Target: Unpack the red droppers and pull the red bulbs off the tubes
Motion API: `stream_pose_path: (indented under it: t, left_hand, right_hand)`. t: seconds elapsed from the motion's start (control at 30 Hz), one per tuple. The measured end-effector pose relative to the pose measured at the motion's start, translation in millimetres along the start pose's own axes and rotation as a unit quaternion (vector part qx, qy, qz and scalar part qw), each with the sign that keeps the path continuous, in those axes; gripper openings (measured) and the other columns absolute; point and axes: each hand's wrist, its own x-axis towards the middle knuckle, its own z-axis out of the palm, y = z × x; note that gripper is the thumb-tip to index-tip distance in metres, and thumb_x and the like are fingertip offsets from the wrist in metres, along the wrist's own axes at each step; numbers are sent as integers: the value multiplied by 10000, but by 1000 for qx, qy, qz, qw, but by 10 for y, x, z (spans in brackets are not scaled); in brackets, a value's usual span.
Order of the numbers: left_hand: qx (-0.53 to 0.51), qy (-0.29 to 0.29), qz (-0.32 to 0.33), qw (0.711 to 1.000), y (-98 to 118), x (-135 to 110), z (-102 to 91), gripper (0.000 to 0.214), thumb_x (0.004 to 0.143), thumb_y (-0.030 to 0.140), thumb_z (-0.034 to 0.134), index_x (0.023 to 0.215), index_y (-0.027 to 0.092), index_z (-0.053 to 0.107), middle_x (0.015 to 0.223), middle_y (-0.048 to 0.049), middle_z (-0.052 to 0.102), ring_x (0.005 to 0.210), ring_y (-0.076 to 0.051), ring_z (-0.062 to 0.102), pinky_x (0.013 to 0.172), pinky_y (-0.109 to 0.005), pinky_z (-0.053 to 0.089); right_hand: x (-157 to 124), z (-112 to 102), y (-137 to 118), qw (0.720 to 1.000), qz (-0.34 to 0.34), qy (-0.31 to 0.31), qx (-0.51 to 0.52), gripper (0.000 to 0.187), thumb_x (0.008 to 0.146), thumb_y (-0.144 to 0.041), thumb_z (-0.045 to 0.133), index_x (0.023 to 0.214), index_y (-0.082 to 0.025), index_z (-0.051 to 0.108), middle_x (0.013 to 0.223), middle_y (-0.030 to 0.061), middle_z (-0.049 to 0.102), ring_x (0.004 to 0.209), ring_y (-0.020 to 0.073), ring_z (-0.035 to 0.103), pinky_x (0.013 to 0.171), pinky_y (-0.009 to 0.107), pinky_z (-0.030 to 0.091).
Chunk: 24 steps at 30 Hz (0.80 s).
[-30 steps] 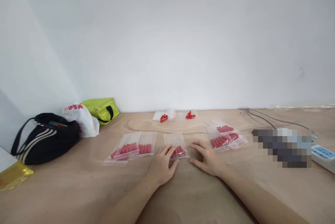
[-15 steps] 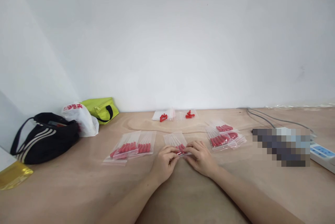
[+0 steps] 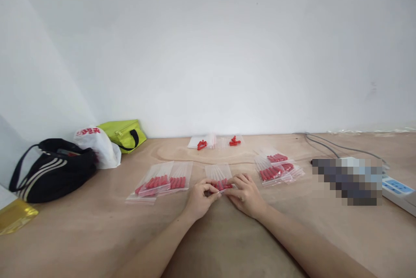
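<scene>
A clear plastic zip bag (image 3: 218,169) lies in front of me with several red, rod-like pieces (image 3: 222,183) in its near end. Both hands pinch the bag's near edge. My left hand (image 3: 199,196) has thumb and forefinger closed on the left part of that edge. On the right part, the fingers of my right hand (image 3: 245,195) are closed, partly covering the red pieces. Filled bags (image 3: 164,180) overlap in a pile to the left. Another pile of filled bags (image 3: 276,169) lies to the right.
Loose red pieces (image 3: 202,144) and more (image 3: 234,141) lie on plastic bags near the wall. Along the left stand a black bag (image 3: 58,169), a white plastic bag (image 3: 100,148) and a green bag (image 3: 130,133). A power strip (image 3: 398,187) and cables (image 3: 344,138) are at right.
My fingers have shifted slightly along the bag's near edge, and more of the red pieces now shows between my hands. The whole view has moved a little.
</scene>
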Motion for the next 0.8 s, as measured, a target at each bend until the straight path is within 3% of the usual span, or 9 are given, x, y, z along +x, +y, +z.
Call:
stream_pose_path:
  t: [0.17, 0.37, 0.5, 0.67, 0.8]
  left_hand:
    - [36, 9, 30, 999, 57, -13, -2, 165, 740, 275, 570, 654, 195, 687, 897, -53, 640, 784, -174, 607, 712, -313, 494]
    - [60, -26, 119, 991, 139, -29, -24, 164, 744, 148, 531, 728, 211, 682, 931, -42, 639, 926, -178, 569, 826, -325, 459]
    - [40, -24, 96, 994, 123, -13, -18, 179, 759, 146, 513, 699, 200, 672, 924, -47, 640, 917, -175, 572, 832, -335, 455]
    - [36, -22, 69, 997, 71, -2, -29, 175, 772, 190, 514, 695, 198, 671, 928, -54, 635, 879, -173, 583, 806, -333, 463]
    - [57, -14, 70, 996, 40, -6, -35, 160, 752, 209, 536, 645, 193, 654, 929, -53, 631, 891, -186, 573, 805, -343, 456]
  right_hand:
    - [27, -1, -12, 999, -31, 17, 18, 190, 822, -145, 460, 801, -231, 628, 789, 12, 614, 767, 144, 463, 694, 303, 310]
    - [33, -13, -16, 999, -26, 18, 21, 211, 844, -160, 432, 842, -235, 630, 756, 8, 617, 735, 134, 460, 682, 299, 305]
    - [58, 10, -37, 1000, -10, 17, 14, 157, 833, -231, 491, 866, -267, 640, 794, 9, 625, 749, 131, 476, 690, 305, 303]
    - [72, 39, -2, 999, -16, 35, 23, 198, 823, -162, 472, 786, -255, 643, 749, 0, 625, 735, 133, 474, 690, 308, 309]
    - [58, 29, 52, 999, 1, 5, 37, 171, 816, -165, 481, 790, -236, 634, 784, 13, 620, 794, 140, 487, 723, 306, 332]
